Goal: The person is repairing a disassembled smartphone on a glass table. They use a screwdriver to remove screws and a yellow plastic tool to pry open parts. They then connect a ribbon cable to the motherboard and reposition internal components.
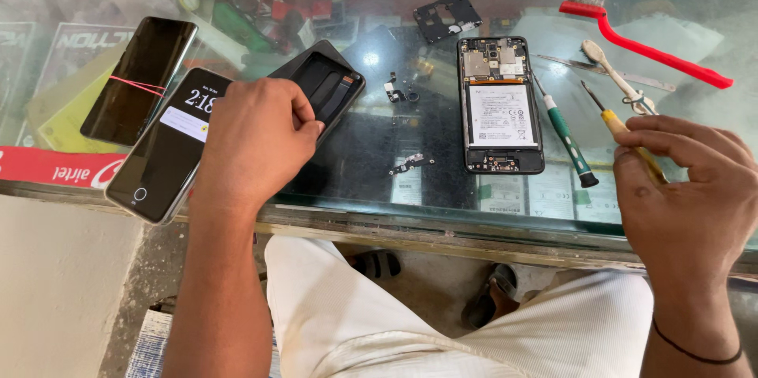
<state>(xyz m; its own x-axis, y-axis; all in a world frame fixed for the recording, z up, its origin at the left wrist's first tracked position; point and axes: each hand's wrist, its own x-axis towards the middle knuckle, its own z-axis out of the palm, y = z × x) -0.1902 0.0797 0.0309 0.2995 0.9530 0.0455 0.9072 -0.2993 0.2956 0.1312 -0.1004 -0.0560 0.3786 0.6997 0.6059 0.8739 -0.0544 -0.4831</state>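
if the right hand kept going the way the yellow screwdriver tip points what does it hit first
Probably the green screwdriver, lying just up and left of the yellow screwdriver in the right hand. Past that lies the opened phone. Height above the glass is unclear, so it might pass over.

glossy glass counter (379,165) | red plastic brush (643,45) | glossy phone screen (162,149)

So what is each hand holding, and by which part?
The right hand pinches a yellow screwdriver at its handle, tip pointing away. The left hand grips the near edge of a black phone panel on the glass counter.
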